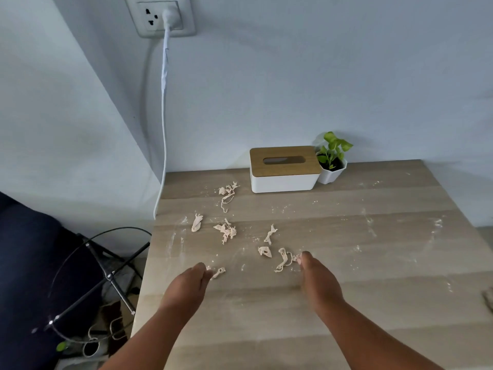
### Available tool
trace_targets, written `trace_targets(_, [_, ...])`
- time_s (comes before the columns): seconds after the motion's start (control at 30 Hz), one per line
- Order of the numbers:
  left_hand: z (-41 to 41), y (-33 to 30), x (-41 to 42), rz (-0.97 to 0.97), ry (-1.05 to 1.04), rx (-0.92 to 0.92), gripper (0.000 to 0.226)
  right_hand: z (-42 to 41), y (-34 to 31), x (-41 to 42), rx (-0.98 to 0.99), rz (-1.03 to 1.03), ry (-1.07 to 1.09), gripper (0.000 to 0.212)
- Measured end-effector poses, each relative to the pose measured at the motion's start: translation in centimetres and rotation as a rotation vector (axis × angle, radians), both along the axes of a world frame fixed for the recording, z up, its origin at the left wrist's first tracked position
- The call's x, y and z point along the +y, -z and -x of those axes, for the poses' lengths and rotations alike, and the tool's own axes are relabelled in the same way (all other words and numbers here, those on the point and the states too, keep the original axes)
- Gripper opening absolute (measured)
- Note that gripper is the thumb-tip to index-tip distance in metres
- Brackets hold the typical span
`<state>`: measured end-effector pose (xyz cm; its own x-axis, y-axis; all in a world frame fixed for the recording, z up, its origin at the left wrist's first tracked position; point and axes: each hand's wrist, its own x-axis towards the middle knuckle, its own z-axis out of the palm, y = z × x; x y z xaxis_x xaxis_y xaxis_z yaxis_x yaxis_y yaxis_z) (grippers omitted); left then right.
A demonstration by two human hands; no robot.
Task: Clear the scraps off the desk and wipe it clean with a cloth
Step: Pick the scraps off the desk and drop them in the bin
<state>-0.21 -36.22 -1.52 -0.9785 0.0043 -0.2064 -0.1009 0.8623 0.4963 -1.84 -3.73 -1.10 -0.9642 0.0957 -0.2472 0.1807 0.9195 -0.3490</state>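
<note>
Several pale beige scraps lie scattered on the light wooden desk (346,303), among them a stringy clump (227,192) at the back and a crumpled one (225,231) in the middle. White powdery smears streak the desk top. My left hand (186,285) pinches a small scrap (219,272) at its fingertips. My right hand (318,283) pinches the end of a long twisted scrap (283,260). No cloth can be clearly made out; a brownish thing (488,299) shows at the right edge.
A white tissue box with a wooden lid (284,169) and a small potted plant (332,162) stand at the desk's back edge by the wall. A white cable (164,116) hangs from a wall socket. Left of the desk are a dark seat and a black stand (106,273).
</note>
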Motion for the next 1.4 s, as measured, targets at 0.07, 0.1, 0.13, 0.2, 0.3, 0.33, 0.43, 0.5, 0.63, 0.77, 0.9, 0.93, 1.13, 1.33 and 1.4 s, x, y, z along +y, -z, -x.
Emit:
trace_targets(0.07, [-0.2, 0.0, 0.2, 0.014, -0.024, 0.006, 0.038, 0.4, 0.3, 0.0, 0.048, 0.000, 0.007, 0.024])
trace_targets(0.1, [-0.3, 0.0, 0.3, 0.022, -0.035, 0.012, 0.036, 0.6, 0.6, 0.0, 0.065, 0.000, 0.013, 0.029])
trace_targets(0.13, [-0.3, 0.1, 0.4, 0.035, -0.042, 0.012, 0.035, 0.7, 0.9, 0.0, 0.076, 0.000, 0.029, 0.031])
trace_targets(0.2, [-0.1, 0.5, 0.7, 0.063, -0.050, -0.004, 0.040, 1.0, 1.3, -0.1, 0.061, -0.029, 0.062, 0.037])
trace_targets(0.3, [0.6, 1.3, 1.3, 0.083, -0.099, -0.056, 0.045, 1.5, 2.1, -0.3, 0.004, -0.084, 0.111, 0.061])
trace_targets(0.33, [0.7, 1.6, 1.5, 0.098, -0.109, -0.069, 0.045, 1.8, 2.1, -0.6, -0.002, -0.094, 0.127, 0.069])
trace_targets(0.43, [1.0, 2.3, 2.1, 0.146, -0.106, -0.090, 0.045, 2.8, 2.3, -1.7, 0.012, -0.129, 0.148, 0.082])
trace_targets(0.5, [1.1, 2.6, 2.4, 0.175, -0.088, -0.086, 0.040, 3.4, 2.6, -2.2, 0.022, -0.181, 0.114, 0.075])
trace_targets(0.63, [1.1, 2.8, 2.8, 0.215, -0.046, -0.088, 0.032, 4.4, 3.0, -2.4, 0.041, -0.225, -0.008, 0.040])
trace_targets(0.77, [1.2, 2.8, 2.9, 0.241, -0.012, -0.099, 0.031, 4.2, 3.1, -2.1, 0.132, -0.264, -0.131, 0.037])
trace_targets(0.9, [1.3, 2.0, 3.2, 0.162, 0.046, 0.020, 0.017, 4.0, 2.8, -1.9, 0.096, -0.232, -0.138, 0.044])
trace_targets(0.93, [1.3, 1.9, 3.2, 0.143, 0.056, 0.058, 0.015, 4.0, 2.7, -1.8, 0.083, -0.243, -0.141, 0.044])
trace_targets(1.13, [1.6, 1.8, 3.0, -0.028, 0.018, -0.003, 0.005, 4.3, 3.1, -0.8, -0.059, -0.171, -0.123, 0.032])
trace_targets(1.33, [2.4, 0.3, 3.9, -0.010, 0.087, -0.027, 0.011, 4.4, 2.0, 0.2, -0.031, -0.014, -0.041, 0.020])
trace_targets(1.4, [2.7, -0.1, 4.4, -0.024, 0.090, -0.014, 0.015, 4.4, 1.6, 0.4, 0.004, 0.034, -0.035, 0.019])
